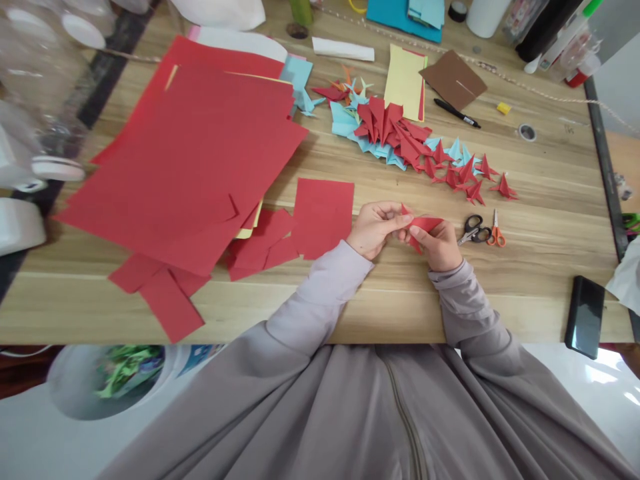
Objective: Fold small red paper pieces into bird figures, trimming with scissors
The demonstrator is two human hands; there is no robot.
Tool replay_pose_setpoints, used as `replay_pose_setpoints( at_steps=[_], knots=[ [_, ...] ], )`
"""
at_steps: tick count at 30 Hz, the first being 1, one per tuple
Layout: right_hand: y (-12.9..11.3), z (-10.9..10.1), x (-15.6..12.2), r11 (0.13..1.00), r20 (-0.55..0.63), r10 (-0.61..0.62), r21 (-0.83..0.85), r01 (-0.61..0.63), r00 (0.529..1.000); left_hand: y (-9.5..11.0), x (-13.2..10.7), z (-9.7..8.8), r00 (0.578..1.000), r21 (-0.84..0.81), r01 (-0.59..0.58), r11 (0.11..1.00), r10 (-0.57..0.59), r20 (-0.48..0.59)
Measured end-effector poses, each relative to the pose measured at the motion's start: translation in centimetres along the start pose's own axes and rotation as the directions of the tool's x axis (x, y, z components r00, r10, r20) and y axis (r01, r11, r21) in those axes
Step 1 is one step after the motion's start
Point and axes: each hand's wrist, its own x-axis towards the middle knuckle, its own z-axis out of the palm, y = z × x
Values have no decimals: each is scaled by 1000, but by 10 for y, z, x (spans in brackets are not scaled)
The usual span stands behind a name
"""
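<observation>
The left hand (374, 228) and the right hand (442, 245) each have a tight pinching grip on one folded red paper (429, 223), which lies between them and reaches farther toward the right hand; its long axis is hard to tell, since the folds beneath the grip are hidden; black scissors (481, 235) lie just beside the right hand, folded red birds (466, 172) farther up the desk (545, 260)

L hand (373, 230) & R hand (441, 245) nearly meet above desk (530, 273), in from its near edge, thumbs (399, 223) turned inward, fingers (387, 207) curled in a pinch. L forearm (307, 297) & R forearm (467, 300) cross that edge, angled twd each other, sleeved approx. to wrists (361, 247).
</observation>
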Motion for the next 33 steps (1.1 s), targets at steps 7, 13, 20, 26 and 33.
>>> replay_pose_setpoints(
  at_steps=[7,13,20,26,33],
  knots=[
    [4,-2,1,991,-71,46,130,-37,996,-1,1,0,998,-94,42,995,-46,-36],
    [3,-2,2,983,-122,80,173,-58,989,-3,1,-2,997,-97,27,995,-34,-66],
    [-8,4,1,960,-75,141,254,-118,987,0,1,-7,994,-193,109,975,-110,4],
    [-12,6,2,946,-62,156,295,-131,986,-1,1,-7,993,-225,120,967,-116,28],
    [0,1,3,973,-114,108,214,-82,988,0,0,-1,999,-134,11,991,-16,-40]
  ],
)
